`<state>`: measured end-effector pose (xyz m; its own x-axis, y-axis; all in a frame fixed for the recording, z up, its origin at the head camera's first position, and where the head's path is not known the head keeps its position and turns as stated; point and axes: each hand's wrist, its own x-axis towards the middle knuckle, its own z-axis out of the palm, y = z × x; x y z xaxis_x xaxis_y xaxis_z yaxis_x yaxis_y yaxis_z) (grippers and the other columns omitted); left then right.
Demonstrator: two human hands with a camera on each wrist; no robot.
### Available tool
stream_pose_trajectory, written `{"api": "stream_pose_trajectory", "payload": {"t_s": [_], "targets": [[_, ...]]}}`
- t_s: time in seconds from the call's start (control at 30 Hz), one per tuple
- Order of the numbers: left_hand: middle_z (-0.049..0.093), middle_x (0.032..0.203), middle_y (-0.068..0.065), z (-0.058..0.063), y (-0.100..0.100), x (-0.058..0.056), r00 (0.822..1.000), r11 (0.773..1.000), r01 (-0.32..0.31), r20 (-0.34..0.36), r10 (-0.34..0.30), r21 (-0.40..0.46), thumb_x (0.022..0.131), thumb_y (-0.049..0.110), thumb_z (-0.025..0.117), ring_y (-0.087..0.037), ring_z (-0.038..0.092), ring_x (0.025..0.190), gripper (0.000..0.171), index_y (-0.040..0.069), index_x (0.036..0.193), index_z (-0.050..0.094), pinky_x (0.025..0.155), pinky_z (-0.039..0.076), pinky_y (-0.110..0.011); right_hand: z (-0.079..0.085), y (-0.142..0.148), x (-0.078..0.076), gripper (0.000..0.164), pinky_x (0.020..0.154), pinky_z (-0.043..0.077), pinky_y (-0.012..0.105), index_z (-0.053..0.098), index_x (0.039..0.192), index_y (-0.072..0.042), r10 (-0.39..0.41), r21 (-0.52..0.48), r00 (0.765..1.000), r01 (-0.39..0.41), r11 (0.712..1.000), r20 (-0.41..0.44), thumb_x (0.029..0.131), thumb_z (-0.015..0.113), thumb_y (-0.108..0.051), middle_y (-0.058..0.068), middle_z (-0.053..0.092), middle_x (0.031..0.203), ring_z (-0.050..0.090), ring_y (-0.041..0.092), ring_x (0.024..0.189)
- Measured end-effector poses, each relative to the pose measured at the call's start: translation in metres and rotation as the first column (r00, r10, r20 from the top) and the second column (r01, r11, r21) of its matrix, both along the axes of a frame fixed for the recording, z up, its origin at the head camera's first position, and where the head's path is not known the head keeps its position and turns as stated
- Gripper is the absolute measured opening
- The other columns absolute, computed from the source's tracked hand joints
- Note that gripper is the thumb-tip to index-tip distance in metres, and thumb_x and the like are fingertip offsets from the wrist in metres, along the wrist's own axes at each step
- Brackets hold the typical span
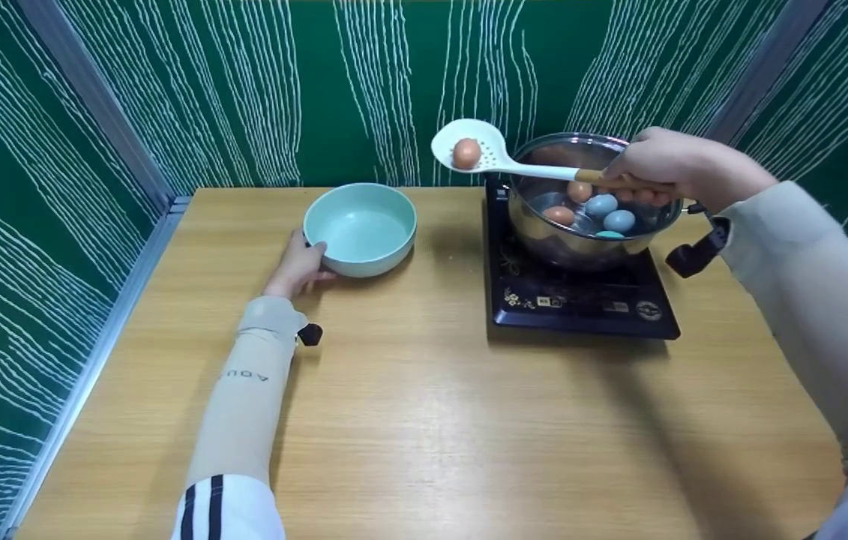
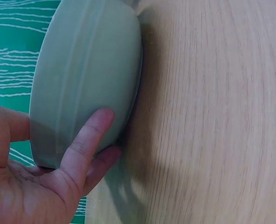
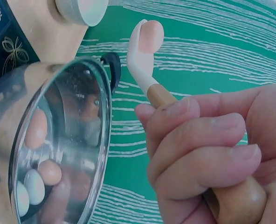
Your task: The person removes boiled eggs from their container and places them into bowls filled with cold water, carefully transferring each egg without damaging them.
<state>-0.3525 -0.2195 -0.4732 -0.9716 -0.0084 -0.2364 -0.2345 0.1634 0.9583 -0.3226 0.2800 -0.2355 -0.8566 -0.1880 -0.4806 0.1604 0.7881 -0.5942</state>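
Nearest, the bare front of a light wood-grained tabletop (image 1: 424, 420) spreads toward six o'clock, with two long beige sleeves (image 1: 240, 412) reaching over it from about half past seven and four o'clock. Farther in, at three o'clock, lies a flat black cooker (image 1: 581, 292) with gold floral prints and small white labels along its front. Across at nine o'clock, the left hand (image 1: 300, 262) has its grip pinching a round pale-green bowl (image 1: 375, 266) at the bowl's eight o'clock side, thumb over the rim and fingers against the outer wall; the bowl stands upright on the tabletop. On the cooker sits a round shiny steel pot (image 1: 581, 251), with several smooth brown and pale-blue eggs (image 1: 619, 220) inside. Over the pot's two o'clock side, the right hand (image 1: 693, 165) has its grip wrapped round the brown wooden handle of a long white perforated spoon (image 1: 543, 171). Its head hangs in the air beyond the pot's ten o'clock side, cradling a single brown egg (image 1: 466, 154). Farthest, at twelve o'clock, rises a dark green wall (image 1: 364, 97) streaked with wavy white lines.
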Motion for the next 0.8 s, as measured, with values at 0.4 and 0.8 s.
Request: {"api": "stream_pose_trajectory", "payload": {"t_s": [0.4,0.8], "targets": [[0.017,0.179,-0.021,-0.002,-0.002,-0.002,1.000,1.000,-0.004,0.007,0.004,-0.005,0.118,0.012,0.037,-0.040,0.052,0.144,0.066,0.012,0.175,0.006,0.103,0.066,-0.043,-0.014,-0.027,0.001,0.031,0.052,0.042,0.023,0.065,0.125,-0.002,0.040,-0.037,0.999,-0.040,0.999,-0.004,0.114,0.050,-0.026,-0.006,0.057,0.074,0.047,0.009,0.059],[0.021,0.178,-0.022,-0.003,-0.001,-0.002,1.000,1.000,-0.009,0.002,0.009,0.000,0.117,0.012,0.038,-0.039,0.057,0.137,0.065,0.010,0.175,0.006,0.106,0.064,-0.046,-0.030,-0.053,-0.001,0.030,0.048,0.040,0.022,0.072,0.112,0.001,0.052,-0.070,0.999,-0.053,0.996,-0.015,0.113,0.050,-0.020,-0.005,0.058,0.070,0.047,0.009,0.055]]}}
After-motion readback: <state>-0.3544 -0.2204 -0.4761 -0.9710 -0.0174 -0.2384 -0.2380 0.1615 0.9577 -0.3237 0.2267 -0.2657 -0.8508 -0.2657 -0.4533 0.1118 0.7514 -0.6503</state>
